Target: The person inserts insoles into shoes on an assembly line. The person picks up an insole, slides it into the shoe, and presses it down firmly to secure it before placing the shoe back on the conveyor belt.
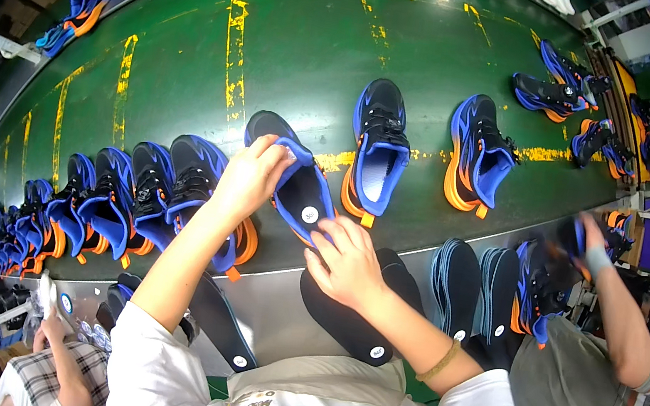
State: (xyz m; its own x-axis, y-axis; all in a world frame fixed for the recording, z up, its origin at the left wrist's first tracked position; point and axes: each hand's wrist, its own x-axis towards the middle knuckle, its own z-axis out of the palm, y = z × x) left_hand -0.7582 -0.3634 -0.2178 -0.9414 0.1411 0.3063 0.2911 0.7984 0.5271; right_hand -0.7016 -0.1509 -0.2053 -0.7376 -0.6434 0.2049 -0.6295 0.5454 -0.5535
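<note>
A black sneaker (pixel 270 125) with a blue collar lies in front of me at the near edge of the green conveyor belt, heel toward me. My left hand (pixel 250 175) pinches its opening near the tongue. Inside sits a black insole (pixel 301 193) with a round white sticker at the heel. My right hand (pixel 351 264) grips the heel edge of the sneaker, fingertips beside that sticker; its grasp is partly hidden. Below my right hand are loose black insoles (pixel 349 324), one with a white sticker. Another insole (pixel 219 317) rests beneath my left forearm.
A row of black-blue sneakers (pixel 111 205) with orange soles lines the belt (pixel 296 56) on the left. Two more sneakers (pixel 381 148) (pixel 479 155) stand to the right. Insole stacks (pixel 457 286) lie on the near ledge. A co-worker's arm (pixel 620 306) reaches in at the right.
</note>
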